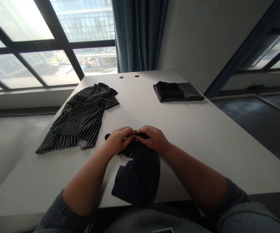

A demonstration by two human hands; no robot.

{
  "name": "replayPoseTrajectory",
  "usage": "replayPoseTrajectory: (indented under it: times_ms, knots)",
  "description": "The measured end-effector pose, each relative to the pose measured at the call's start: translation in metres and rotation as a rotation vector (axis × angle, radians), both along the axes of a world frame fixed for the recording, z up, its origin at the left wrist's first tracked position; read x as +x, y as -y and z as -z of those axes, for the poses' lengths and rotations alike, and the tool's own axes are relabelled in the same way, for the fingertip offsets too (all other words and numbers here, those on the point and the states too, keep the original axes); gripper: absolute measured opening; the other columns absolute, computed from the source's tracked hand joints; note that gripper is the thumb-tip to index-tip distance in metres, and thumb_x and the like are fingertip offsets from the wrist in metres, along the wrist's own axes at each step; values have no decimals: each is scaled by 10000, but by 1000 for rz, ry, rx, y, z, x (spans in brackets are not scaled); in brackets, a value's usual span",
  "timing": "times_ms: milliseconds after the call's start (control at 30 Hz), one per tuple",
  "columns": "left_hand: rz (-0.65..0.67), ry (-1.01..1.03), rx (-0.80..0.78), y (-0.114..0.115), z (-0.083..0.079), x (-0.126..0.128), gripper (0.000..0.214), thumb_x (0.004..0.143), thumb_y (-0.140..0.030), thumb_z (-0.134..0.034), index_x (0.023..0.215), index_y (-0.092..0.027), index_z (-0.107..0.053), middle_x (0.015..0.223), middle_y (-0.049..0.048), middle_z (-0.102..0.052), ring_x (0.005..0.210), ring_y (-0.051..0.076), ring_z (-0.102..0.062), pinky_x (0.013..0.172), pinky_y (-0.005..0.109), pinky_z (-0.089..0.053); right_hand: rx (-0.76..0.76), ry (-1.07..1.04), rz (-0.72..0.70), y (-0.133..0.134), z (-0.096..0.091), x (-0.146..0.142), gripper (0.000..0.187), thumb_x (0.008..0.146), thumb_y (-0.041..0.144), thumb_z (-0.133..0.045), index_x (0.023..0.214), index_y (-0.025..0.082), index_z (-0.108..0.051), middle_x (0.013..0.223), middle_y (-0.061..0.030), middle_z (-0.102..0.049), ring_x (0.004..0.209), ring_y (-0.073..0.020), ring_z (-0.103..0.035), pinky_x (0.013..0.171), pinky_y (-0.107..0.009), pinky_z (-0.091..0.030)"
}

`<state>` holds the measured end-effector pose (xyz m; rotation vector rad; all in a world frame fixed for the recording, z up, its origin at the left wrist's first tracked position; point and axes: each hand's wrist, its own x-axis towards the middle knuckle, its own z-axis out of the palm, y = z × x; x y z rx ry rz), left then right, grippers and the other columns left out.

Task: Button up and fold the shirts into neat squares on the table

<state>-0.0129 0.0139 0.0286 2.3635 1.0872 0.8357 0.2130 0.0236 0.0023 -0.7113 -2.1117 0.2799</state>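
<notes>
A dark navy garment (142, 174) lies bunched at the near edge of the table, its lower part hanging toward my body. My left hand (121, 139) pinches its upper edge from the left. From the other side my right hand (154, 137) grips the same edge, and the fingertips of both hands meet. A small light ring or button shows just below the fingertips. White striped trim peeks out under my left wrist. Folds and fingers hide the garment's exact kind.
On the left of the white table (190, 139) a black-and-white striped garment (81, 113) is spread loosely. Folded dark clothes (178, 91) are stacked at the back right. Two round cable holes sit near the far edge, before a blue curtain (140, 35) and windows.
</notes>
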Motion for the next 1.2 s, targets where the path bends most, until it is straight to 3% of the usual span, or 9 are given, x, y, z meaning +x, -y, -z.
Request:
replayPoseTrajectory:
  times_ms: [333,467,600,733,933,1100,1200]
  knots:
    - [-150,-215,201,6,5,12,105,997,-229,-537,967,-214,-636,866,47,-719,863,235,-686,883,381,-503,-65,-8,56,2,0,-1,110,998,260,-643,1079,250,-716,985,-24,-788,881,-194,-743,858,-323,-589]
    - [-163,-94,140,8,5,14,37,929,-209,-567,899,-228,-557,886,38,-671,871,228,-653,844,369,-511,-28,-7,44,0,1,-2,123,984,229,-645,1092,235,-704,1000,-38,-782,907,-200,-739,865,-328,-589]
    - [-94,79,39,7,11,16,112,881,-211,-620,950,-234,-536,993,38,-670,913,211,-648,833,349,-520,7,-69,111,-1,-3,-2,206,987,174,-612,1163,244,-693,1065,-52,-775,970,-210,-733,884,-350,-592]
    - [-217,93,-26,6,20,19,191,890,-219,-647,1061,-233,-564,955,23,-675,889,217,-656,819,356,-512,80,-76,59,1,-10,-3,177,982,166,-630,1110,257,-712,987,-38,-777,948,-220,-715,884,-379,-588]
    - [-81,37,-25,2,18,17,100,975,-241,-556,1031,-221,-637,1054,59,-672,977,220,-652,872,345,-499,-25,-128,-32,4,-10,-3,171,981,146,-623,1096,248,-699,1022,-31,-769,936,-185,-733,866,-320,-588]
    - [42,-13,-178,-3,8,6,163,950,-317,-620,838,-202,-590,842,8,-611,770,170,-573,723,299,-440,-133,-66,-70,-2,-8,3,158,978,165,-602,1086,238,-691,1019,-37,-763,942,-191,-730,876,-323,-580]
    - [61,60,-314,-7,9,1,223,940,-379,-641,823,-198,-583,778,-15,-584,720,150,-528,660,275,-406,-196,-4,-116,-6,-10,8,258,918,179,-658,1170,234,-671,1112,-57,-758,1004,-213,-726,908,-344,-576]
